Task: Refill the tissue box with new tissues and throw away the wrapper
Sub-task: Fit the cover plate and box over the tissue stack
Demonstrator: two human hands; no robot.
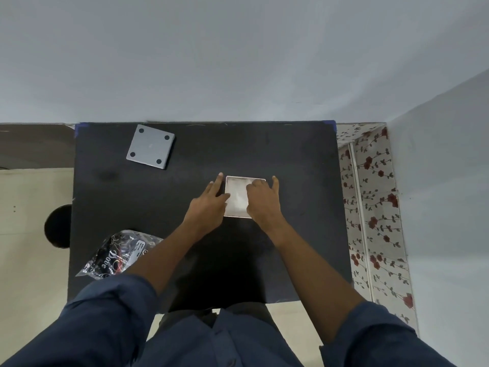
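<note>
A white square tissue box (238,193) sits open-side up in the middle of the black table (291,160), with white tissues inside. My left hand (209,205) rests flat against the box's left side, thumb on its rim. My right hand (263,200) lies over the box's right part, fingers pressing down on the tissues. The grey square lid or base (150,150) with dark round feet at its corners lies apart at the far left of the table. The empty crumpled wrapper (119,254), black and clear plastic with lettering, lies near the table's front left edge.
A dark round bin or stool (57,226) stands on the floor left of the table. A floral-patterned surface (375,207) runs along the table's right side. A pale wall is behind the table.
</note>
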